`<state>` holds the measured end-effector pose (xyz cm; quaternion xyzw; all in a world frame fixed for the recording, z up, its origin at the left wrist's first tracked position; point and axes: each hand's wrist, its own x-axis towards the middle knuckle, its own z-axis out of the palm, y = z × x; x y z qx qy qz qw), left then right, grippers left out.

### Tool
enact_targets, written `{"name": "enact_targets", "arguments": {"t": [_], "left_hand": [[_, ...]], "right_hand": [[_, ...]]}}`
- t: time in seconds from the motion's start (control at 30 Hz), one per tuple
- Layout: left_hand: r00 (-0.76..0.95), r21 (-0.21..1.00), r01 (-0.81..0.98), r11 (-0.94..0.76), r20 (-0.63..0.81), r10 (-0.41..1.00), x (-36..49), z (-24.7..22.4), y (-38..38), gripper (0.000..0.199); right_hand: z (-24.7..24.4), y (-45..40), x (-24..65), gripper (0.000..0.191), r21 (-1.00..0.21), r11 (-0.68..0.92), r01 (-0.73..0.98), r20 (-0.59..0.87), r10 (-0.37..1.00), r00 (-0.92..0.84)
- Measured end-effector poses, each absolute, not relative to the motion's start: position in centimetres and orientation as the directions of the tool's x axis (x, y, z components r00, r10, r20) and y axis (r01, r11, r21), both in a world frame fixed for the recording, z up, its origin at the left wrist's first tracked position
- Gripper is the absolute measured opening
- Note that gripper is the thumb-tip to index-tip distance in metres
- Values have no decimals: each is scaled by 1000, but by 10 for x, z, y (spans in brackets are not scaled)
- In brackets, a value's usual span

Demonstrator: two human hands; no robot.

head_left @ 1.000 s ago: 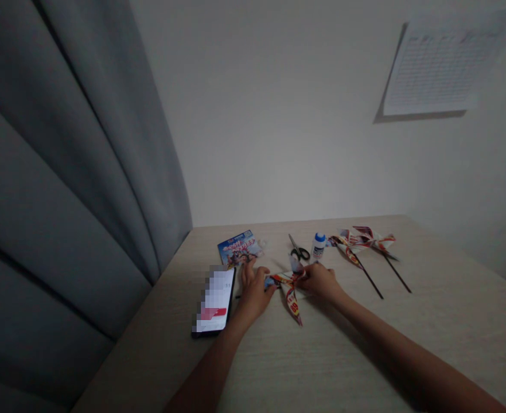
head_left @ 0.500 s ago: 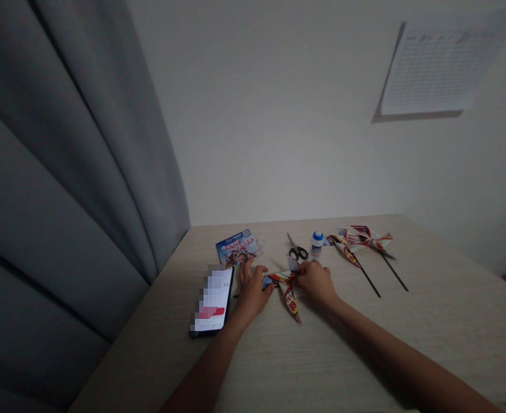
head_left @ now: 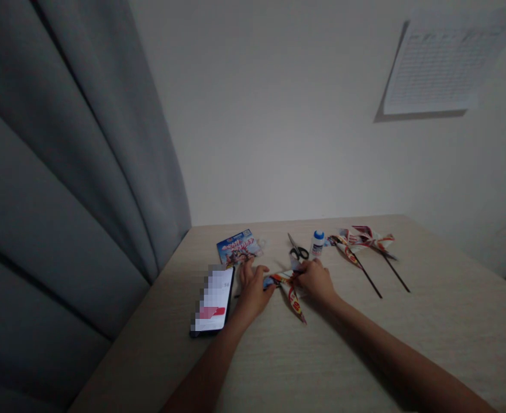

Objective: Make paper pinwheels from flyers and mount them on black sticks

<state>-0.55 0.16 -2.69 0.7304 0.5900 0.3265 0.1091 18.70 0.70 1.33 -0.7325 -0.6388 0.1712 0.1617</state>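
- Paper pinwheel (head_left: 286, 287): on the table (head_left: 377, 350), between the hands, blades printed in red, yellow and white.
- Handling, judged: very light, soft, thin paper, with a slight gloss; blade tips likely to crease or tear, folds likely to spring loose if released.
- Best hold, judged: a pinch at the gathered centre, never at the blade tips.
- Right hand (head_left: 316, 282): closed over the centre from the right, apparently holding the paper.
- Left hand (head_left: 253, 292): at the left blade, fingers raised and curled, touching the paper; firmness of grip impossible to tell.
- Stick end (head_left: 237, 296): dark, just left of the left hand; any link to the pinwheel hidden.
- Change from the frame half a second earlier: lower blade tip (head_left: 304, 322) swung slightly rightward; hands in nearly the same places.
- Just beyond the right hand: scissors (head_left: 298, 251) and glue bottle (head_left: 317, 243), both apart from the pinwheel.
- Further right: two pinwheels on black sticks (head_left: 358, 241).
- Beyond the left hand: booklet (head_left: 238, 248). Left of it: phone (head_left: 212, 301), screen blurred.
- Room: grey curtain (head_left: 63, 172) at left; printed sheet (head_left: 444, 66) on the wall.
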Motion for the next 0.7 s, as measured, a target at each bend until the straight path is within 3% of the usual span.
{"name": "enact_targets", "arguments": {"t": [0.43, 0.6, 0.7], "left_hand": [[71, 560, 785, -265, 344, 936, -4, -29, 1, 33], [56, 564, 781, -270, 366, 929, -6, -33, -1, 41], [67, 541, 793, -279, 378, 923, -12, -30, -2, 46]], "right_hand": [[10, 7, 184, 26, -457, -101, 884, 6, 993, 117], [10, 2, 184, 21, -427, -8, 904, 71, 997, 42], [8, 2, 189, 21, -477, 43, 878, 80, 997, -6]]}}
